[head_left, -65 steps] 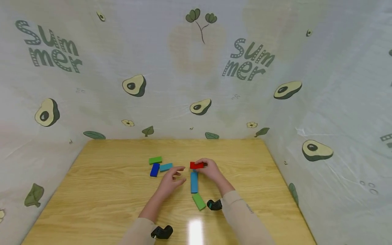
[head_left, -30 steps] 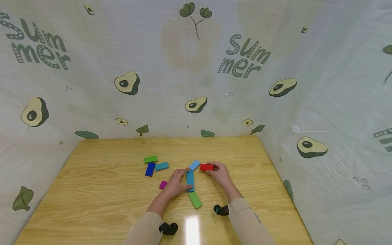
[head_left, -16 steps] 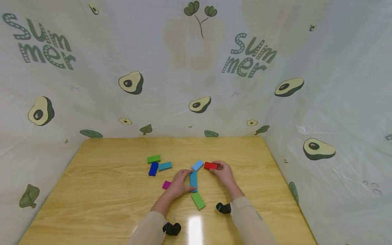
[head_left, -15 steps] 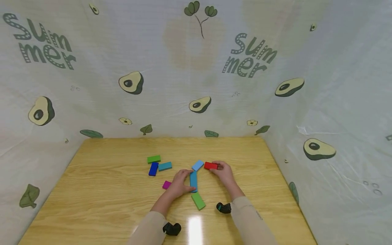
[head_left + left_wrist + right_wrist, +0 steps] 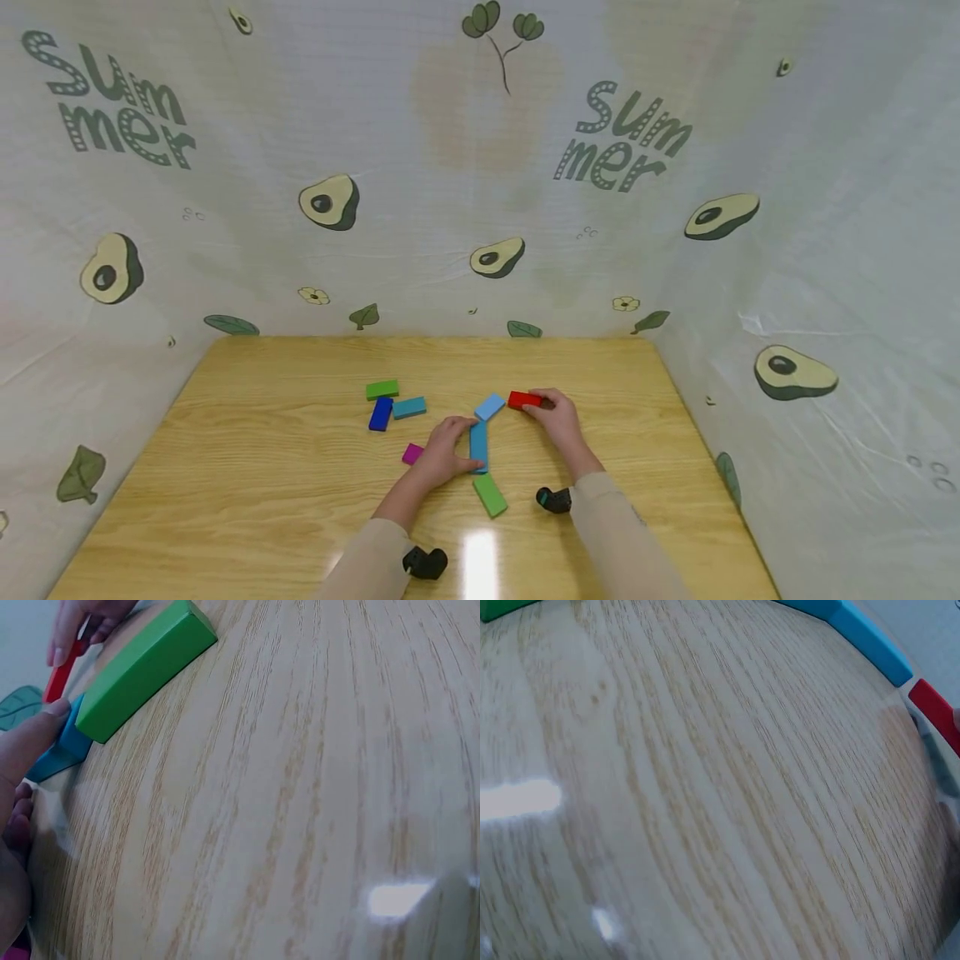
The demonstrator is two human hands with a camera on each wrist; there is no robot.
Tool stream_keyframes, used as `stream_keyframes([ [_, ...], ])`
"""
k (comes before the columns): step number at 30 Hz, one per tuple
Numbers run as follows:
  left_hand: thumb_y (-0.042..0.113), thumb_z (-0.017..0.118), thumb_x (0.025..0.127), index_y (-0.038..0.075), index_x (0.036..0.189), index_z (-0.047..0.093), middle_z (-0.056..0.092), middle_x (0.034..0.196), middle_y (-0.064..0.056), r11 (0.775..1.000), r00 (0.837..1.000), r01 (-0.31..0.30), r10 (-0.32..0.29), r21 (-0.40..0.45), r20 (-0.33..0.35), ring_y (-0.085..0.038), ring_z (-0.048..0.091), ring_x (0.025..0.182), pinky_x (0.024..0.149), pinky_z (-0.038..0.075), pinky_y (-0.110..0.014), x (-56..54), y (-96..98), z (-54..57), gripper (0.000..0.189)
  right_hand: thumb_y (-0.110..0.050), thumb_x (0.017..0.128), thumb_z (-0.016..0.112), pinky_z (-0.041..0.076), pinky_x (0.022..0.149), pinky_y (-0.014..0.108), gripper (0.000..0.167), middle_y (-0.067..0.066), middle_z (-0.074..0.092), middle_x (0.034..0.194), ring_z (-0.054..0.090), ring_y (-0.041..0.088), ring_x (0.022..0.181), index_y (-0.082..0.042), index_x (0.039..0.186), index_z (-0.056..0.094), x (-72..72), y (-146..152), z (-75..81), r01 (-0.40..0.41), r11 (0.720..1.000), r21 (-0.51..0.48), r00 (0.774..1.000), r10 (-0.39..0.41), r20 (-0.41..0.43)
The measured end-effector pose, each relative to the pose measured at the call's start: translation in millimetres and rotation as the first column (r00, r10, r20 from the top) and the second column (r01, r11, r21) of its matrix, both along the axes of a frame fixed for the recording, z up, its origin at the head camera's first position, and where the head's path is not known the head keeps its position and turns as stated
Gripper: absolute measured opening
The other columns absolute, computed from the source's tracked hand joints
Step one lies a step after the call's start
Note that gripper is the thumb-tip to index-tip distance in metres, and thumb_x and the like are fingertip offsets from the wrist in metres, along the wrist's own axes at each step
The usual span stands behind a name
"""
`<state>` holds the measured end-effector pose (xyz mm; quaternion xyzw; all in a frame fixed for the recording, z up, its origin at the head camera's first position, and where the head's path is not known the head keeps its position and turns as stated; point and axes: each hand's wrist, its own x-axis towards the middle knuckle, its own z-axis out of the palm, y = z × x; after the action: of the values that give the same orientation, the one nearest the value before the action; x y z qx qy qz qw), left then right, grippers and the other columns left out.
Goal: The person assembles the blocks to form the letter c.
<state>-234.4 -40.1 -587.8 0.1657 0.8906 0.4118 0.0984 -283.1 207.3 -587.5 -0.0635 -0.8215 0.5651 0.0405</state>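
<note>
In the head view, my left hand [image 5: 439,457] spans a long blue block [image 5: 479,446], thumb at its near end and fingertips at its far end. My right hand [image 5: 561,419] pinches a red block [image 5: 522,401] by its right part, beyond and to the right. Between them a light blue block [image 5: 491,407] lies slanted off the blue block's far end. A green block [image 5: 491,496] slants away from the near end. In the left wrist view, the thumb [image 5: 34,742] touches the blue block beside the green one. The red block [image 5: 934,709] shows at the right wrist view's edge.
A magenta block [image 5: 412,453] lies left of my left hand, partly hidden by it. Farther left, a green block [image 5: 382,389], a dark blue block [image 5: 380,414] and a teal-blue block [image 5: 409,407] sit close together on the wooden table [image 5: 285,467]. Printed cloth [image 5: 420,283] surrounds the table.
My right hand has moved right with the red block, away from the light blue block, which now shows fully. My left hand has come right onto the long blue block, uncovering the magenta block.
</note>
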Motion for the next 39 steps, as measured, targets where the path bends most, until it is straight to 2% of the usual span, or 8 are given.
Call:
stream_keyframes([
  [8,0.032,0.083,0.079,0.014,0.142,0.050,0.042,0.141,-0.014,1.000,1.000,-0.002,0.002,0.006,-0.006,-0.038,0.035,0.131,0.106,0.034,-0.054,-0.5,4.1,-0.9,0.073,-0.009,0.085,0.076,0.050,0.084,0.034,0.032,0.015,0.063,0.120,0.058,0.028,0.102,-0.003,0.117,0.070,-1.6,5.8,-1.2,-0.004,1.000,-0.029,1.000,0.005,0.019],
  [18,0.032,0.082,0.080,0.013,0.142,0.049,0.042,0.141,-0.013,1.000,1.000,-0.002,0.002,0.008,-0.002,-0.037,0.035,0.132,0.107,0.033,-0.054,-3.3,0.9,2.8,0.073,-0.010,0.086,0.075,0.048,0.079,0.033,0.031,0.013,0.063,0.118,0.055,0.025,0.094,-0.005,0.116,0.071,-5.2,2.4,-0.1,-0.016,0.998,0.067,0.999,0.014,0.030],
  [28,0.032,0.082,0.080,0.011,0.142,0.049,0.043,0.141,-0.016,1.000,0.999,0.018,-0.019,-0.006,-0.026,-0.039,0.036,0.131,0.106,0.034,-0.055,-2.4,-2.5,0.9,0.073,-0.005,0.084,0.077,0.047,0.078,0.030,0.030,0.012,0.057,0.110,0.052,0.024,0.091,-0.001,0.113,0.071,-6.0,3.6,-4.8,-0.014,0.996,0.087,0.999,0.018,-0.050],
  [39,0.032,0.081,0.082,0.013,0.142,0.048,0.042,0.142,-0.013,1.000,1.000,0.022,-0.022,0.021,0.008,-0.037,0.034,0.133,0.107,0.033,-0.053,-0.1,-0.8,0.4,0.071,-0.008,0.084,0.077,0.048,0.081,0.035,0.028,0.011,0.059,0.112,0.054,0.025,0.094,-0.002,0.111,0.072,-3.7,3.1,-6.1,0.011,0.996,0.091,0.999,-0.007,-0.049],
])
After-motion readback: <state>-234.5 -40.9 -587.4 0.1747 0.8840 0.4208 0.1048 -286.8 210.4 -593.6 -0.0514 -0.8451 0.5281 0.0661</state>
